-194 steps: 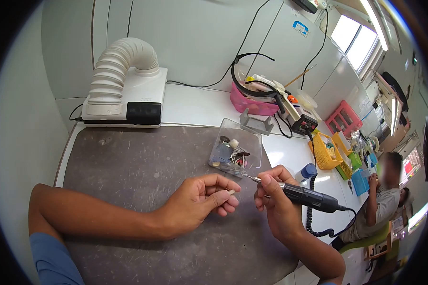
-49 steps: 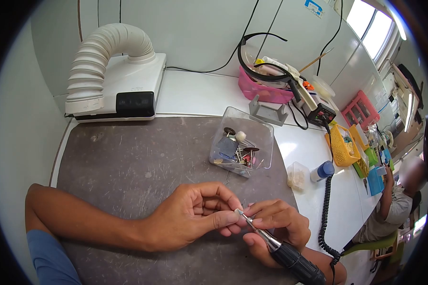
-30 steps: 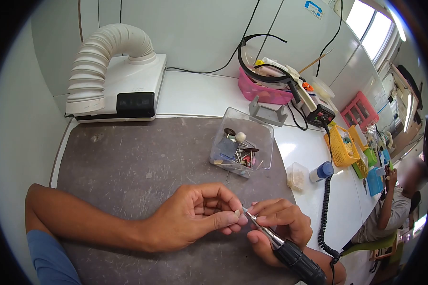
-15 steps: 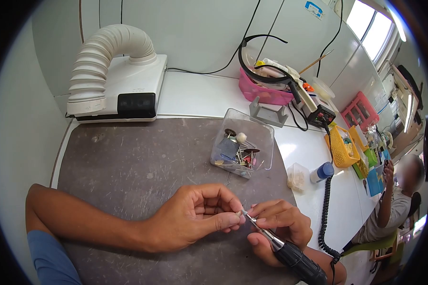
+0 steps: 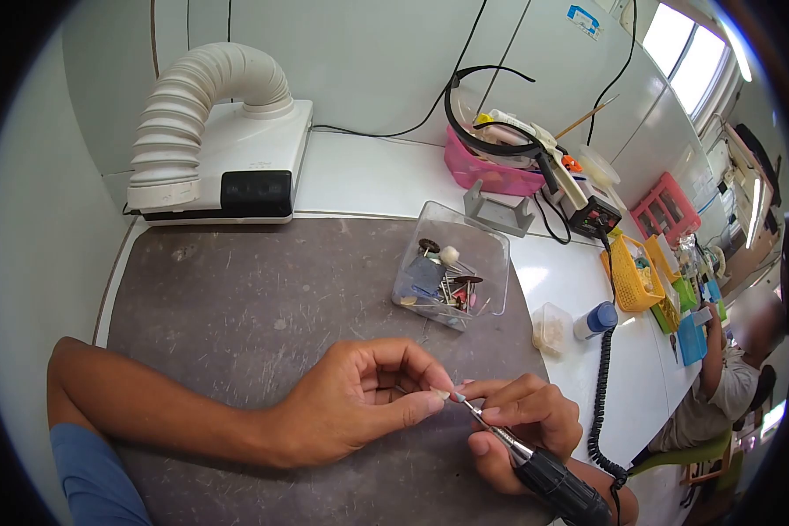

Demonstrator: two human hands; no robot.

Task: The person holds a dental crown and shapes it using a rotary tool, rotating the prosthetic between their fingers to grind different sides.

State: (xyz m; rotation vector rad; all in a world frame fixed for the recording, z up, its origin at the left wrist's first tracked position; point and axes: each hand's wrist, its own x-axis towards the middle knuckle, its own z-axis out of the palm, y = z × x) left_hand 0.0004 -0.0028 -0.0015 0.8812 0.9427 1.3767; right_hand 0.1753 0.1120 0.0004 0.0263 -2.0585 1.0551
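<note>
Between thumb and forefinger, my left hand [image 5: 364,403] pinches a small cream-coloured piece [image 5: 441,394] shaped like a tooth crown. My right hand [image 5: 535,421] grips a black and silver rotary handpiece [image 5: 563,484] like a pen. Its small pale blue-grey grinding tip [image 5: 459,398] points at the piece, close beside my left fingertips. Both hands are over the scratched grey-brown work mat [image 5: 237,307]. Just beyond them sits a clear plastic box [image 5: 491,254] with several burs and discs in it.
A white dust extractor [image 5: 263,140] with a ribbed hose stands at back left. Safety glasses [image 5: 500,147] lie on a pink basket [image 5: 491,175]. To the right are a small clear tub [image 5: 552,329], a blue-capped bottle [image 5: 596,321], a coiled cord [image 5: 600,412] and a seated person [image 5: 719,394].
My right hand and the handpiece have shifted slightly right, so the grinding tip shows more plainly beside the piece. The seated person has shifted and their raised hand is lower.
</note>
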